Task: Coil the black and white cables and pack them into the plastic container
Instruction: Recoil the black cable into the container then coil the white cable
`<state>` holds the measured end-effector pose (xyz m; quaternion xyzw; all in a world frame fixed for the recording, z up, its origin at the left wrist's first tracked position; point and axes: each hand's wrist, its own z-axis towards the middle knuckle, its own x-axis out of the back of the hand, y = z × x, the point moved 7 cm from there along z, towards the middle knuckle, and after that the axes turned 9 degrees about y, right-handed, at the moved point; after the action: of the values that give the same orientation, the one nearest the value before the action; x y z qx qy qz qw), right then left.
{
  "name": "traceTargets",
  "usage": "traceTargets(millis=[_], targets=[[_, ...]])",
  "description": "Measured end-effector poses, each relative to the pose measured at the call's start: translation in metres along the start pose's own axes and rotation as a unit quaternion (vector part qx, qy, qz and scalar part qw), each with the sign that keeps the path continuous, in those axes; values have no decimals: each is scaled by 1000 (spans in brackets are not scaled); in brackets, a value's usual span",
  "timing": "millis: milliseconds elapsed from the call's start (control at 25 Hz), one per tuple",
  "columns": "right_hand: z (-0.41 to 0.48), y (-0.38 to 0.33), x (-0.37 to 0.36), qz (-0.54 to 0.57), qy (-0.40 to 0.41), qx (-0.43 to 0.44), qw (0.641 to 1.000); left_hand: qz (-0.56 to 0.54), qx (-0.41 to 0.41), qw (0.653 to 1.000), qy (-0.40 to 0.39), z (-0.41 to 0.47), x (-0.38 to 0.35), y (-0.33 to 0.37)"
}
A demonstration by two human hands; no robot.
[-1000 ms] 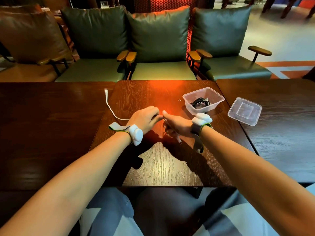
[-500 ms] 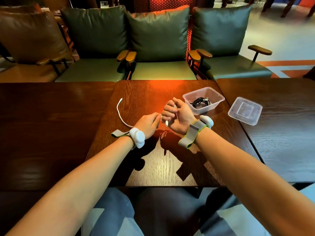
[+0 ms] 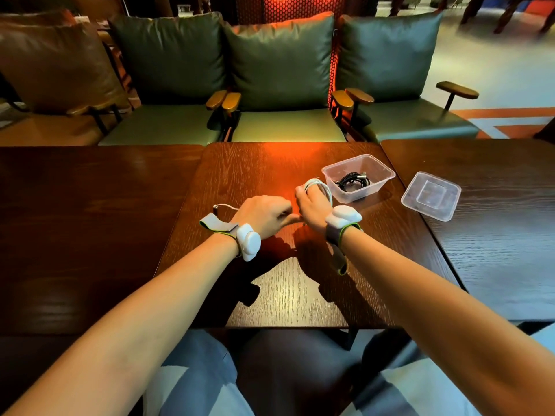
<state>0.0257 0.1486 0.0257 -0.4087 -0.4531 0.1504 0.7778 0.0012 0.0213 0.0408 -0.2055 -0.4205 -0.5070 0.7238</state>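
Shorter by half a second's winding, the loose tail of the white cable (image 3: 317,187) no longer snaked far out across the tabletop (image 3: 285,291). Only a brief end showed beside the left wrist, and the right grip (image 3: 312,205) had rolled knuckles-up with more turns stacked on it.

The right grip was clamped on the coil, its fingers curled inside loops that ringed them and stood roughly upright. The left grip (image 3: 264,214) lay palm-down just beside it. Its fingers and thumb were drawn together on the strand it fed, fingertips touching the heel of the right hand, and the strand itself was largely hidden beneath the palm.

The unwound remainder ran left to right along the tabletop under the left grip. Its free plug end pointed left, away from the packing spot.

The plastic container (image 3: 330,170) sat open, just beyond and to the right of the right grip. It was nearer that hand than the other, with its long side angled across the far right of the tabletop. The black cable (image 3: 351,181) already lay coiled inside it. The lid (image 3: 431,196) rested apart, further right on the neighbouring table.

Judging by the short tail left, the winding was nearly finished. A short carry to the right and away from the body would bring the bundle over the container.
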Motion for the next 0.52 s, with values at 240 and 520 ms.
traceTargets(millis=[240, 520], targets=[[-49, -12, -35, 245, -332, -215, 885, -44, -30, 995, 79, 0, 21, -8], [-52, -39, -30, 490, -362, -287, 740, -196, 177, 964, 39, -12, 2, -28]])
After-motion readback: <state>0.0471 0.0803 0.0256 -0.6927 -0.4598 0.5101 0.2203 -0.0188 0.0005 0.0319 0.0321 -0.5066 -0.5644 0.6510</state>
